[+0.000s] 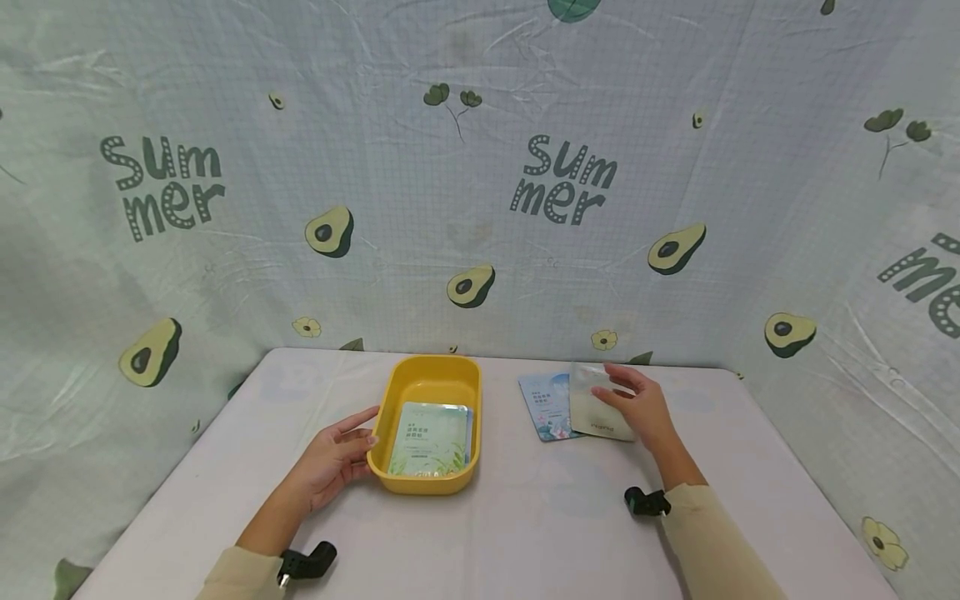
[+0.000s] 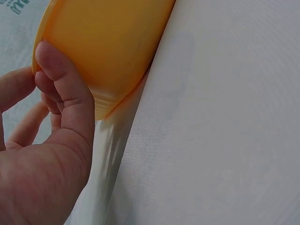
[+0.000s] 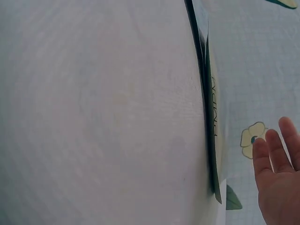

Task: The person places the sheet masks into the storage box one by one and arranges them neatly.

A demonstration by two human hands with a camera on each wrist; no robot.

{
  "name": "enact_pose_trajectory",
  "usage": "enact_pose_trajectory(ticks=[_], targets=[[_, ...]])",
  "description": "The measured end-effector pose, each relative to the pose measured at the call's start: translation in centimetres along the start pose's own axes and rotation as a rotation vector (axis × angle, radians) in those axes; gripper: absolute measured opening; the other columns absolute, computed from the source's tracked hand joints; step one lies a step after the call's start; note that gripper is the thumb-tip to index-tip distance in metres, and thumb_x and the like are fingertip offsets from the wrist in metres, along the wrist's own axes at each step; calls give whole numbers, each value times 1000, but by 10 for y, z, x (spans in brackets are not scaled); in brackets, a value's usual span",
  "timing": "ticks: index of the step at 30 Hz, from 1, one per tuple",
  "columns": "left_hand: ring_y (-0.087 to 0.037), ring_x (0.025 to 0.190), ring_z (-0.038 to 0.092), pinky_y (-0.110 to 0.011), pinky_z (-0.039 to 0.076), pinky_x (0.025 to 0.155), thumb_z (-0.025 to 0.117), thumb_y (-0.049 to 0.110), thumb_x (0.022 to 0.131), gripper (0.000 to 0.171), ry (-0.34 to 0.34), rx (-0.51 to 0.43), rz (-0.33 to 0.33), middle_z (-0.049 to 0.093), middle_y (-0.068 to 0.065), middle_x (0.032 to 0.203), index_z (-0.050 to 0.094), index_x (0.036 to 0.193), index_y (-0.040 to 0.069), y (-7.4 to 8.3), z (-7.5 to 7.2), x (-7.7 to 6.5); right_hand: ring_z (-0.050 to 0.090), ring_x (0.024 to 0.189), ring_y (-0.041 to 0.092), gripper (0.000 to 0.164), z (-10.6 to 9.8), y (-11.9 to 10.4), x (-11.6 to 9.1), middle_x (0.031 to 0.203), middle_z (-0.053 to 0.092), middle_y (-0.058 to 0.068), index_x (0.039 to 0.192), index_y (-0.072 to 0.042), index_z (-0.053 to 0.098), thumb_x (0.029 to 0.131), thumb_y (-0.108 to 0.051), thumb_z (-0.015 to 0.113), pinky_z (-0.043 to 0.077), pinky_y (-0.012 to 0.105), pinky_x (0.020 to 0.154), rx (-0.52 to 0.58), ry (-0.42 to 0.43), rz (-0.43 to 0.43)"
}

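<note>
Two hands [image 1: 330, 462] [image 1: 641, 410] (left holding yellow tray [image 1: 442, 390]) are well apart.

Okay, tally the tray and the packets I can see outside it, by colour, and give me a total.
Yellow: 1, the tray
Blue: 1, the flowered packet
Cream: 1, the plainer packet, partly covering the blue one
Total: 3

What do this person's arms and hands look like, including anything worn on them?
The left hand and right hand are bare, with no gloves. Plain beige sleeves, the left sleeve and right sleeve, end near the wrists. Each wrist carries a small black device, left device and right device, with a rounded, protruding end. No cables are visible.
</note>
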State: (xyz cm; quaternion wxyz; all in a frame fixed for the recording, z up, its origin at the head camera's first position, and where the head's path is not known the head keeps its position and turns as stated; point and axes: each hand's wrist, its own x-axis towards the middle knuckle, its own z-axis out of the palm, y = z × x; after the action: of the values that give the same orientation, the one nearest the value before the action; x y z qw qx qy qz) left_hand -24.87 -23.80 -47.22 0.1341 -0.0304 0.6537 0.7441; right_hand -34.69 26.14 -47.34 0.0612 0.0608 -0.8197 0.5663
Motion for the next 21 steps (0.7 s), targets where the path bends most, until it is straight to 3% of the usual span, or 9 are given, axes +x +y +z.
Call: enact_pose_trajectory(ticks=[3,8,21], targets=[[-16,84,68,-25,61,75,65,12,100,70,1,4,1,61,-4,113,32,162,14,0,0,0,46,143,33,69,-3,2,3,154,50,15,147,-7,54,90,-36,79,47,16,106,-18,-4,4],[-15,84,68,-25,61,75,64,12,100,69,7,6,-1,62,-4,113,32,162,14,1,1,0,41,146,36,70,-8,4,8,158,44,17,149,-3,51,92,-36,77,38,50,120,-61,-21,30],[-15,84,68,-25,60,74,64,12,101,68,9,3,0,62,-4,113,32,161,14,1,1,1,36,147,43,73,-17,11,24,161,37,22,151,-6,49,92,-41,75,35,58,120,-229,-79,126]])
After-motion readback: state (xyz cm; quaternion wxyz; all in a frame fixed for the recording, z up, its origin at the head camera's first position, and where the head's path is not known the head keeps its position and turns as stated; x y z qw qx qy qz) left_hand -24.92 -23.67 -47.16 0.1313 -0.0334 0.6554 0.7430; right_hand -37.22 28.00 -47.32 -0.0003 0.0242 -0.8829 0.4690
